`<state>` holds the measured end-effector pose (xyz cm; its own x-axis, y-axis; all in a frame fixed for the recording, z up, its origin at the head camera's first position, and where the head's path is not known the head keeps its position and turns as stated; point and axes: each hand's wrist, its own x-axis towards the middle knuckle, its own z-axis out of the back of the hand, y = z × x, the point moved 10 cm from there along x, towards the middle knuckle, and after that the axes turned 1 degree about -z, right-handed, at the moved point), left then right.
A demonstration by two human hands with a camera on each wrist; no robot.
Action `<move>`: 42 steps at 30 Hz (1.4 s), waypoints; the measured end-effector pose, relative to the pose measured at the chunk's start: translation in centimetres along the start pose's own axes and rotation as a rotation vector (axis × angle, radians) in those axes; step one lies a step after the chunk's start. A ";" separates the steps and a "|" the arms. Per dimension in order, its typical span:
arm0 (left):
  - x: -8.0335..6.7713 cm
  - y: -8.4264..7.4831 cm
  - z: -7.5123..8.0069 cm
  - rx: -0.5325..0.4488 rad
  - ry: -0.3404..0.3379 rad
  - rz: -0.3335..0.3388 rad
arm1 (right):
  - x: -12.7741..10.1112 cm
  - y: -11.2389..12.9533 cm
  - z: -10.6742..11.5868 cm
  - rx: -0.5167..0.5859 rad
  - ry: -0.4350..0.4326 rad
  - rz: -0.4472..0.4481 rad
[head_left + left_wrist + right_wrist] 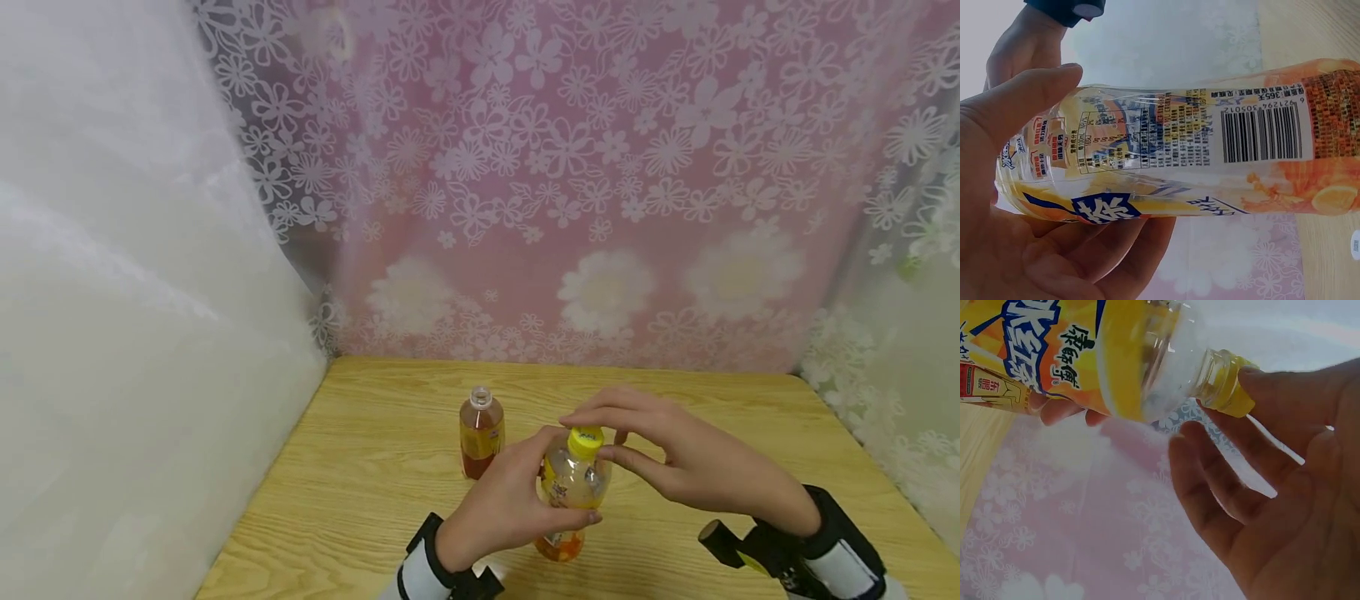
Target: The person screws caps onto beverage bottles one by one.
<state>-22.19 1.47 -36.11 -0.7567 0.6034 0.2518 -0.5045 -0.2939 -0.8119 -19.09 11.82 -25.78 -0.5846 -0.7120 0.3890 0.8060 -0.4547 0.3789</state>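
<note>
A clear plastic drink bottle (573, 483) with a yellow and orange label stands tilted above the table. My left hand (506, 500) grips it round the upper body, thumb on the near side and fingers behind. At its neck is a yellow cap (1232, 384), which my right hand (675, 454) pinches between thumb and forefinger; the other fingers are held away from the bottle. The left wrist view shows the label's printed back and barcode (1263, 134). Whether the cap is loose on the neck I cannot tell.
Behind and left of my left hand, a second bottle (482, 437) of dark reddish drink stands upright with its mouth uncovered. A small white round thing (1355, 244) lies on the wooden table (360, 458). A pink flowered curtain (525, 208) hangs at the back, white sheeting (135, 333) at the left.
</note>
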 end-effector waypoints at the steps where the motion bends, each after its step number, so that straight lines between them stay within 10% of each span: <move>1: 0.0 0.0 0.0 -0.001 0.000 0.003 | 0.0 -0.1 0.1 -0.007 -0.008 -0.005; 11: -0.1 0.4 -0.5 0.039 -0.016 -0.010 | 0.4 -0.1 -0.2 -0.262 -0.108 -0.081; 20: 0.1 0.6 -0.4 -0.024 0.001 -0.012 | 0.2 -0.4 -0.8 0.036 0.015 0.046; 27: 0.3 0.8 -0.2 -0.028 -0.042 -0.010 | 0.2 -0.3 -0.2 -0.040 -0.078 0.043; 42: 0.4 1.1 0.2 -0.039 -0.168 0.078 | -0.5 -0.6 -0.4 -0.333 -0.397 -0.291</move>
<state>-23.13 1.29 -36.80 -0.8533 0.4469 0.2687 -0.4274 -0.3041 -0.8514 -19.22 12.25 -26.58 -0.7238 -0.3075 0.6177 0.5560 -0.7901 0.2582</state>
